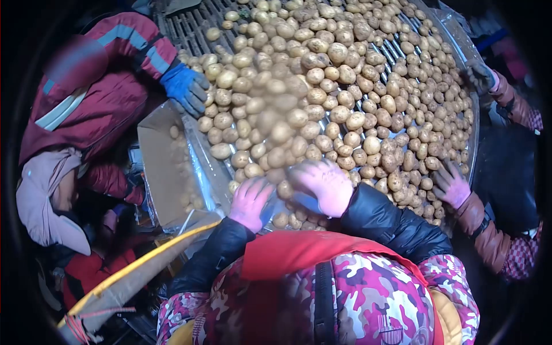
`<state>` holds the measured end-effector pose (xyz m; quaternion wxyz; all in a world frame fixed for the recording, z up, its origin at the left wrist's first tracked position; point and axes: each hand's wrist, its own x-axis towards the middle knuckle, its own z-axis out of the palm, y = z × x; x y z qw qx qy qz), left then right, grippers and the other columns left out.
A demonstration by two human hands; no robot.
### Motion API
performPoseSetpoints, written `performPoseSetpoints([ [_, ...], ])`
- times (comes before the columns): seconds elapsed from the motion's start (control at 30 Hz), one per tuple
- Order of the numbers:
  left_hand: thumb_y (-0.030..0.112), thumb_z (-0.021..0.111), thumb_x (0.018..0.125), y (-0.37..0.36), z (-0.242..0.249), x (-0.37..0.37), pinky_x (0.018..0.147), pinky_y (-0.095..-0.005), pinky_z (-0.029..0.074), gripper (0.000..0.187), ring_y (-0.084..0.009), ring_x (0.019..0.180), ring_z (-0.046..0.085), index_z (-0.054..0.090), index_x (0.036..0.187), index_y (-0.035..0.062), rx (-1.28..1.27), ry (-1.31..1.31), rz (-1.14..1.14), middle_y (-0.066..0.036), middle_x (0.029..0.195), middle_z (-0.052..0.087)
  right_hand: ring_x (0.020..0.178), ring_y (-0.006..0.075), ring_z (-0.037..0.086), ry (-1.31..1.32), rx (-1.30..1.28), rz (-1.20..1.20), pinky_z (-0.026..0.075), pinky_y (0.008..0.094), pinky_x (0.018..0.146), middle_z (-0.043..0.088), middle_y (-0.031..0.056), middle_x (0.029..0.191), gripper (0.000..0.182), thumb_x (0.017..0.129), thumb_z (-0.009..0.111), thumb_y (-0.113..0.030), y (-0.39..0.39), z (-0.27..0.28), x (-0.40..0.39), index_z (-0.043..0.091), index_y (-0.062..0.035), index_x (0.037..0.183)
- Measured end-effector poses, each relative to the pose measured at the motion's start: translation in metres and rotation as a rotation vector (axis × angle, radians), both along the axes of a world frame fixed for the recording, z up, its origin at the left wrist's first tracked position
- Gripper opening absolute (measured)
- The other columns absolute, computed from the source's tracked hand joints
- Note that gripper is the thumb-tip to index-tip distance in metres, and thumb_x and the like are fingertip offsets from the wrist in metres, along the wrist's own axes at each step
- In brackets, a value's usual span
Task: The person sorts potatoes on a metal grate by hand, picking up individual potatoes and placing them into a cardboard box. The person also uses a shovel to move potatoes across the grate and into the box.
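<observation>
My left hand [251, 202], in a pink glove, rests at the near edge of a large heap of potatoes [368, 118]. Its fingers point forward and look apart, with no potato visibly gripped. To its right, my right hand [324, 187], also in a pink glove, reaches over the potatoes with fingers stretched out; its fingertips are blurred. A single potato [284, 190] lies between both hands. Several smaller potatoes [295, 220] sit just below them, close to my body. What lies under my palms is hidden.
The potatoes lie on a slatted metal table [192, 29]. A cardboard box [164, 167] with potatoes stands at left beside a yellow-edged strap [138, 253]. A co-worker's blue glove [185, 89] touches the heap at left; another person's gloved hands [452, 185] are at right.
</observation>
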<state>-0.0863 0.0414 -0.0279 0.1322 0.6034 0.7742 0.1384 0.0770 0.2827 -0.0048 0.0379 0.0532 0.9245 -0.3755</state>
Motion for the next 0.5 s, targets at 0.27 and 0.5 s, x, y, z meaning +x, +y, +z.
performPoseSetpoints([
  [0.27,0.027,0.071,0.087,-0.007,-0.014,-0.004,0.113,-0.0554,0.04,0.052,-0.0416,0.132,0.051,0.065,0.136,0.0087,-0.001,-0.003,-0.022,-0.018,0.14,0.059,0.152,0.0331,0.037,0.18,0.527,-0.095,0.03,0.0691,0.116,0.045,0.0137,0.16,0.06,0.096,0.065,-0.046,0.093,-0.022,-0.108,0.052,-0.0184,0.148],
  [0.5,0.023,0.071,0.086,-0.004,-0.005,-0.003,0.112,-0.0555,0.041,0.051,-0.041,0.131,0.052,0.065,0.134,0.0077,0.004,0.004,-0.027,-0.018,0.14,0.059,0.157,0.0293,0.03,0.013,0.764,-0.217,0.027,0.0695,0.118,0.039,0.0154,0.164,0.072,0.096,0.067,-0.055,0.168,-0.027,-0.132,0.039,-0.042,0.16],
])
